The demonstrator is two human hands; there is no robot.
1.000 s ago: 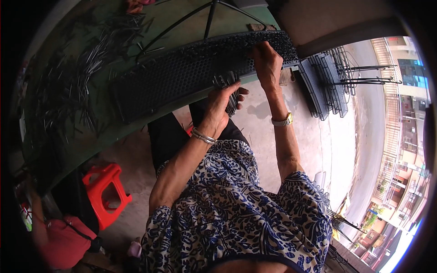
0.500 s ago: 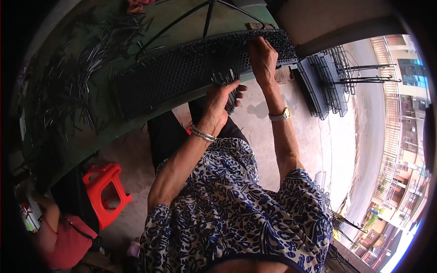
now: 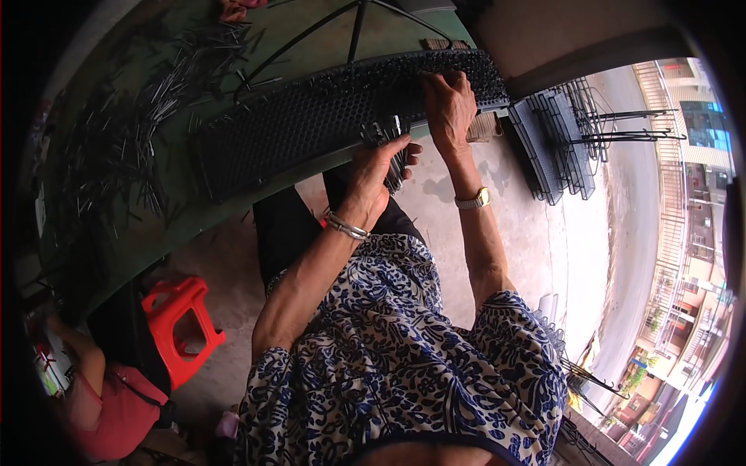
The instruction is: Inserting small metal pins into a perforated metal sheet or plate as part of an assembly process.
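Observation:
A long black rack with many small holes [image 3: 272, 136] lies along the near edge of the green table. Its far side and right end are thickly set with short dark pieces [image 3: 334, 80]. In front of it, my left hand [image 3: 368, 177] is closed round a bundle of thin dark rods [image 3: 395, 165], whose upper ends fan out above the thumb. My right hand [image 3: 449, 110] is over the right part of the rack, fingers bent down and pressed together at the holes. Whatever lies between those fingertips is hidden from view.
Loose dark rods [image 3: 151, 116] are strewn over the green table [image 3: 299, 35] to the left. A black wire frame [image 3: 355, 35] stands behind the rack. Black racks [image 3: 544, 147] are stacked at right. Lower left are a red stool [image 3: 183, 330] and another person in pink [image 3: 124, 415].
My right hand has shifted slightly down and its fingers have turned towards the left over the rack. My left hand keeps its place with the rods, which show a little more clearly.

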